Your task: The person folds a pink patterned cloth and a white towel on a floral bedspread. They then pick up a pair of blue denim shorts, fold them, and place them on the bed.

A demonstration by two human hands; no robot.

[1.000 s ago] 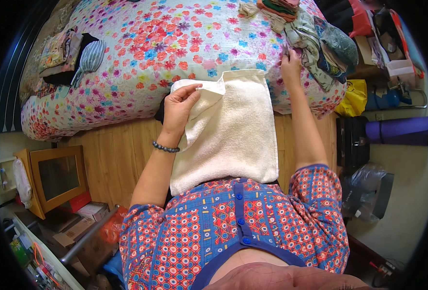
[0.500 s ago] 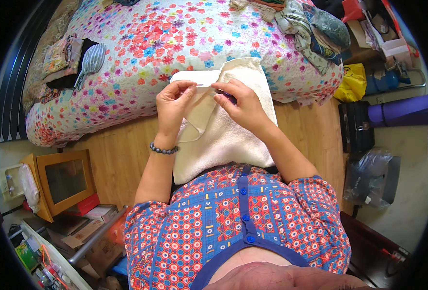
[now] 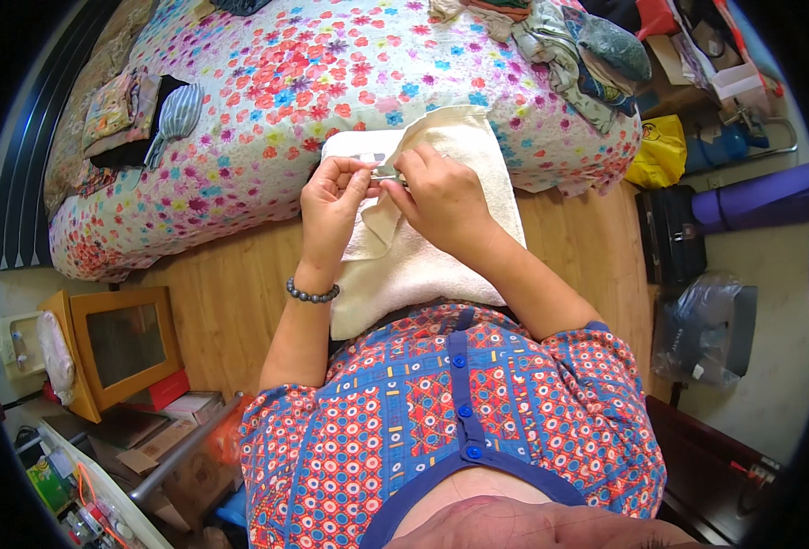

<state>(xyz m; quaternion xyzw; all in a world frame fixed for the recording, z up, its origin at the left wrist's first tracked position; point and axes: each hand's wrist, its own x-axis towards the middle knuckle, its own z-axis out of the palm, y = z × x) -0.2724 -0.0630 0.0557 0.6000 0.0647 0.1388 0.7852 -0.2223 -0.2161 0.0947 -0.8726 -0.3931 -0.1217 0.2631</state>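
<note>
A cream towel lies over my lap, its far end resting against a white flat thing at the edge of the bed. Above the towel my left hand is closed, thumb and fingertips pinched together. Close to its right, my right hand is closed too, palm down, fingers bent toward the left fingertips. A small, thin, partly shiny piece shows in the narrow gap between the two hands. Its kind is too small to make out, and the fingers cover most of it.
A bed with a flowered cover stands ahead, with folded clothes on its left and a clothes pile on its right. At right are a yellow bag, a black case and a purple rolled mat. A wooden cabinet stands left.
My right hand has turned further palm down and moved closer to the left hand. The dark thing seen under its fingers is now hidden. My left hand has shifted slightly.
</note>
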